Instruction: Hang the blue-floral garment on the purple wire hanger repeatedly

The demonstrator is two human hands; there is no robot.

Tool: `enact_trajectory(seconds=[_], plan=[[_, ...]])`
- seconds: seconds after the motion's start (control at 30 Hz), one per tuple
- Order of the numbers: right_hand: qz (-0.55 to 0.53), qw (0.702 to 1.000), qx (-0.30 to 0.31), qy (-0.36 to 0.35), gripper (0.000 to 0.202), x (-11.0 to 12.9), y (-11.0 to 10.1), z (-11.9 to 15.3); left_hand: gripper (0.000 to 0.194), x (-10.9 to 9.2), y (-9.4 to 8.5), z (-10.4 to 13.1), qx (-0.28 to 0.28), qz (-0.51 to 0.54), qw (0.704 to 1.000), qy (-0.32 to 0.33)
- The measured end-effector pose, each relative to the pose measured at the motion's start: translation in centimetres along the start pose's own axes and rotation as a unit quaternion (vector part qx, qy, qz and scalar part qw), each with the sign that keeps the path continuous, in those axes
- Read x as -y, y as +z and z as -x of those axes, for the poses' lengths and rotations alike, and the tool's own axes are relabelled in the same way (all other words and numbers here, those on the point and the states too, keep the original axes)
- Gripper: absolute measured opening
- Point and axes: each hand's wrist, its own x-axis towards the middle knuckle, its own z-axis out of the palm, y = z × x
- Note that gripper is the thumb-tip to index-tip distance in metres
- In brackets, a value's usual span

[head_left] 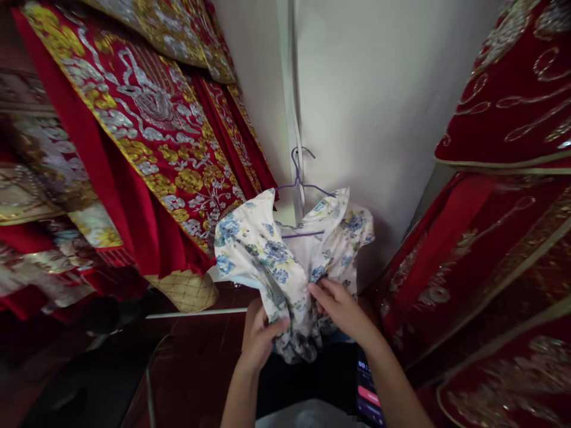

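Observation:
A white short-sleeved garment (276, 252) with blue flowers hangs on a thin purple hanger (298, 178), low in the middle of the view. The hanger's hook points up beside a pale strip on the wall. My left hand (264, 333) grips the lower left side of the garment, thumb on top of the cloth. Higher up and to the right, my right hand (332, 297) pinches the front edge near the middle. The garment's lower part is bunched between and below my hands.
Red embroidered cloths (151, 113) with gold and silver patterns hang at the left, and more red cloths (513, 119) hang at the right. A pale wall (366, 77) stands behind. A lit phone (369, 392) lies by my right forearm.

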Motion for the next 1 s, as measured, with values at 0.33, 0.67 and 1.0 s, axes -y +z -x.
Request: enact_trajectory(seconds=[0.33, 0.67, 1.0], plan=[[0.097, 0.992, -0.085, -0.011, 0.042, -1.2, -0.4, -0.1, 0.056, 1.9, 2.5, 0.4, 0.045, -0.051, 0.997, 0.024], [-0.031, 0.999, -0.03, -0.014, 0.034, -0.9, -0.9, 0.3, 0.044, 2.6, 1.6, -0.8, -0.081, -0.07, 0.99, 0.087], [-0.084, 0.996, 0.004, 0.001, 0.033, 0.6, -0.7, 1.2, 0.012, 3.1, 4.3, -1.6, -0.025, -0.323, 0.842, 0.433]])
